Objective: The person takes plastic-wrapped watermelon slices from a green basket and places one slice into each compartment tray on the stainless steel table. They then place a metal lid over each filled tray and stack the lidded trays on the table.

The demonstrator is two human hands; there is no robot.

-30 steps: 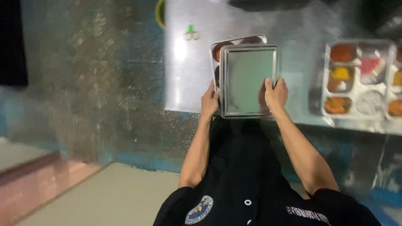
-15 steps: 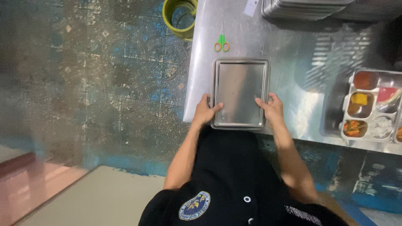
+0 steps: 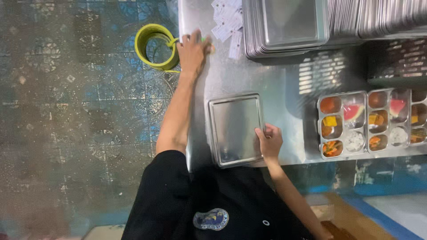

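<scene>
Right hand (image 3: 268, 141) grasps the lidded steel tray (image 3: 235, 129) at its edge, steadying it on the desk (image 3: 284, 84); left hand (image 3: 193, 51), grip released, covers a small green object.

Dim, soft-focus view from above, with pale glare on the steel table (image 3: 293, 80) and dark, murky edges.

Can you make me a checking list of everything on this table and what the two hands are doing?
Surface: shiny steel table, bare in the middle.
Job's things: flat rectangular steel lid near the front edge.
Clutter: filled steel food trays at right; stacked steel lids; small paper slips.
Grippers: left hand reaching by the slips; right hand on the lid's edge.
Cables: nothing seen.
Surroundings: yellow-green tape roll; worn patterned floor.
</scene>
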